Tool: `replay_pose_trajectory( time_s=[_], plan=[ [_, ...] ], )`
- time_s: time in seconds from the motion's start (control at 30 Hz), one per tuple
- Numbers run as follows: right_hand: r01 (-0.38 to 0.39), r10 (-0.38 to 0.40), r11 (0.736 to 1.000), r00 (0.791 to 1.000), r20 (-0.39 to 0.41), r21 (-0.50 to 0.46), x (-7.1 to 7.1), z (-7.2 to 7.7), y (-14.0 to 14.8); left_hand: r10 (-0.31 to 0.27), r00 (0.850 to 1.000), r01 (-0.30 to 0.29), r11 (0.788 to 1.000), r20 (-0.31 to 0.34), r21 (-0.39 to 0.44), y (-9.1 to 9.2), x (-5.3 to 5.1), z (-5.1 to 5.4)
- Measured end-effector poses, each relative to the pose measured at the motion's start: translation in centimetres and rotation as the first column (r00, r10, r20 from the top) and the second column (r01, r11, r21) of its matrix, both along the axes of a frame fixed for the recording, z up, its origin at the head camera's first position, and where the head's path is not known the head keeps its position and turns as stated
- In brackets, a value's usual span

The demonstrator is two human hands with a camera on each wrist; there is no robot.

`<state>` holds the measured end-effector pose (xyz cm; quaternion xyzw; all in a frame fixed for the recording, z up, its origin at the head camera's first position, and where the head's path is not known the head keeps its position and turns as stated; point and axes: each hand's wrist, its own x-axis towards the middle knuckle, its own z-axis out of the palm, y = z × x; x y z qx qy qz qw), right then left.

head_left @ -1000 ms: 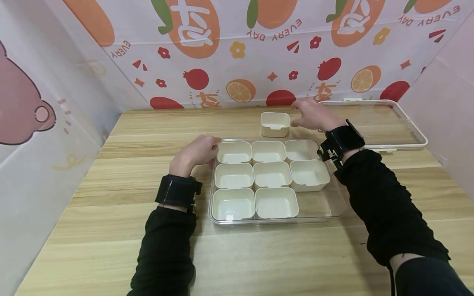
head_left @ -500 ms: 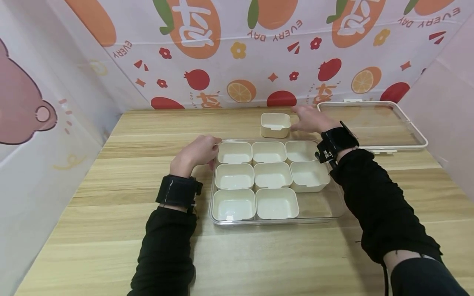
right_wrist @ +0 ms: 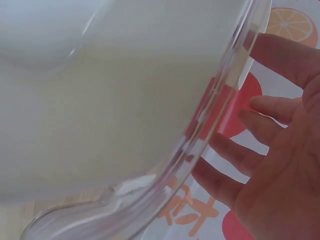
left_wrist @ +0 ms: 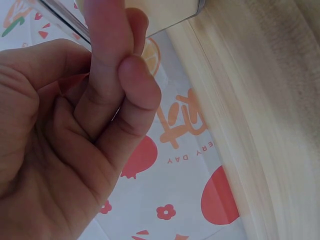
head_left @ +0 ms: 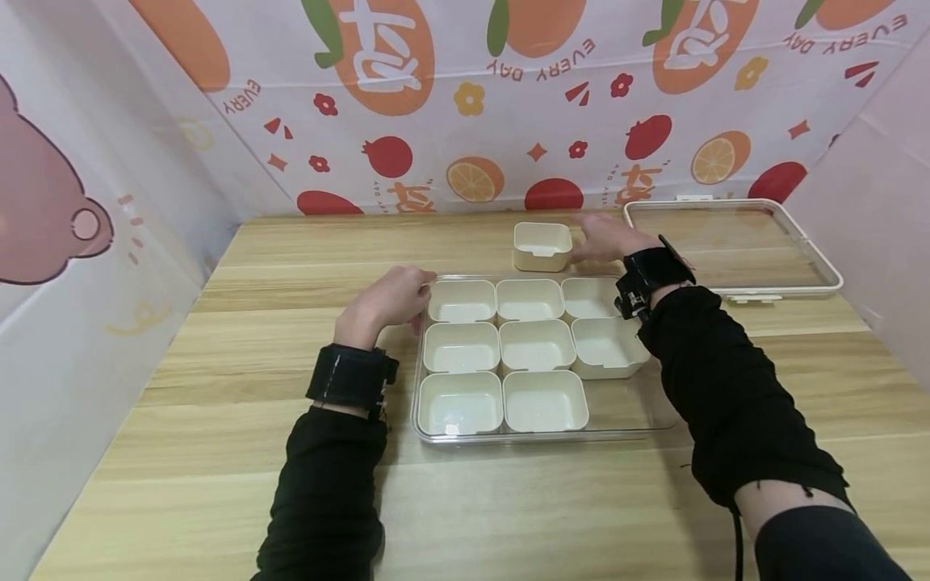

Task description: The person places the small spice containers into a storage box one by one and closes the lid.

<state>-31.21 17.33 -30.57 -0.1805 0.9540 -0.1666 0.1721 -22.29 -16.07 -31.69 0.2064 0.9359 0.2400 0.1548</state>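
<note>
A clear tray (head_left: 617, 406) holds several small cream boxes (head_left: 546, 401) in rows, with bare floor at its front right corner. My left hand (head_left: 388, 300) is at the tray's back left corner. In the left wrist view its fingers (left_wrist: 107, 60) curl against the clear rim, pinching it. Behind the tray stands one lone cream box (head_left: 542, 248), upright on the table. My right hand (head_left: 609, 238) is at that box's right side, fingers spread; whether they touch it cannot be told. The right wrist view shows the loosely bent fingers (right_wrist: 232, 152) beyond the tray's clear edge.
A clear lid with a white frame (head_left: 777, 289) lies at the back right of the wooden table (head_left: 218, 403), beside my right hand. A fruit-printed cloth (head_left: 465, 105) hangs behind the table, and pale cloth walls flank both sides.
My right hand has shifted slightly left and down beside the lone box, and the right forearm has swung left. My left hand, the tray and the boxes stay put.
</note>
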Motion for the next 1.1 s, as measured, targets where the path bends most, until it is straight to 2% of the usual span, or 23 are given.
replay_pose_trajectory(
  time_s=[0.2, 0.57, 0.77, 1.1],
  plan=[
    [0.002, -0.001, 1.000, 0.999, 0.037, -0.027, -0.2, -0.5, -0.5, 0.012, 1.000, -0.012, 1.000, 0.012, -0.007, 0.2, 0.0, 0.0],
    [-0.037, 0.037, 0.997, 0.999, 0.001, 0.065, -0.7, -1.0, -1.3, 0.019, 1.000, -0.019, 1.000, 0.016, -0.023, 0.3, 0.2, 0.3],
    [-0.032, 0.032, 0.997, 0.999, 0.003, 0.075, -0.8, -0.5, -1.6, 0.022, 1.000, -0.022, 1.000, 0.013, -0.014, 0.2, 0.1, 0.3],
    [-0.081, 0.078, 0.986, 0.997, 0.022, 0.144, -0.9, 0.0, -2.3, 0.027, 0.999, -0.027, 1.000, 0.021, -0.007, 0.0, 0.1, 0.4]
  ],
)
